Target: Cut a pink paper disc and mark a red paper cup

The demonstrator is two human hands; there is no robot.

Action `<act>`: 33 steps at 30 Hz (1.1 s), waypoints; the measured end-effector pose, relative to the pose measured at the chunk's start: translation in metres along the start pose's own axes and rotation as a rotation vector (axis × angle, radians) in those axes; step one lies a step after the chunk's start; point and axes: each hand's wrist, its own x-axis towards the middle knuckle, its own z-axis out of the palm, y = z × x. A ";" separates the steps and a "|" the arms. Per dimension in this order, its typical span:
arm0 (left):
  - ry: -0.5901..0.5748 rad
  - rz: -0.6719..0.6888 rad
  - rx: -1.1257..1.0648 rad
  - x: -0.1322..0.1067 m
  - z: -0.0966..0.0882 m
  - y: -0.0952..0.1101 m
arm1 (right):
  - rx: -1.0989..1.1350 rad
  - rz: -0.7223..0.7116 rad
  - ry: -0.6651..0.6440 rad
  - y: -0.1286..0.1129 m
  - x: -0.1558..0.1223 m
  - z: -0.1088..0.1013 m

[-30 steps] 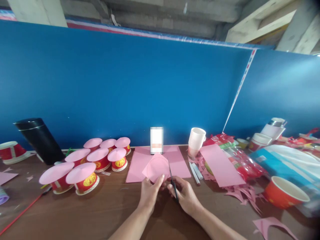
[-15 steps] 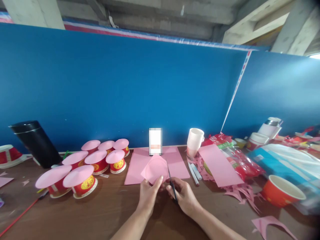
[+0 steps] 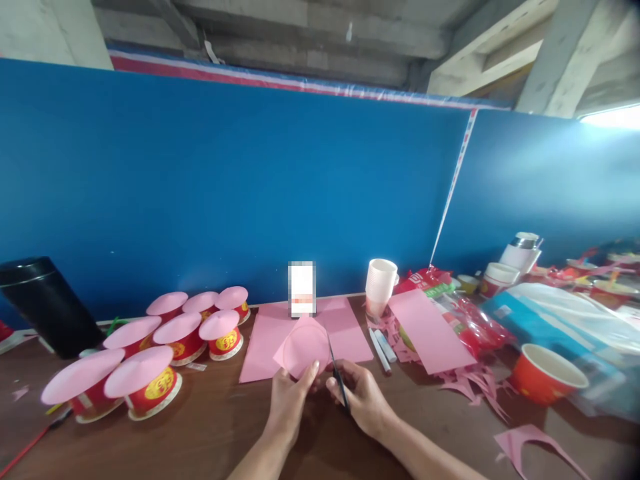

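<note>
My left hand (image 3: 289,400) pinches the near edge of a small pink paper piece (image 3: 303,347) with a circle marked on it, holding it up above the brown table (image 3: 210,433). My right hand (image 3: 363,398) is closed round black scissors (image 3: 336,373), whose blades point up along the right edge of that paper. Behind the held piece a larger pink sheet (image 3: 350,330) lies flat on the table.
Several upturned red cups with pink paper cones (image 3: 145,380) stand at the left, beside a black cylinder (image 3: 47,307). A phone (image 3: 302,289) leans on the blue partition. White cups (image 3: 379,287), pens (image 3: 381,347), another pink sheet (image 3: 430,330), scraps and a red cup (image 3: 543,373) lie right.
The view has swung right and up, so everything has slid left in the picture. Both hands keep the same hold on the paper and scissors, the blades edging along the paper.
</note>
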 end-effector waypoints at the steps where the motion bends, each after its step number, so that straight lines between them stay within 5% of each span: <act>1: 0.009 0.003 -0.002 -0.001 0.001 0.002 | 0.011 -0.003 0.000 0.000 0.000 0.000; 33: 0.029 0.016 -0.046 -0.004 0.002 0.004 | 0.018 -0.006 0.041 0.006 0.001 -0.001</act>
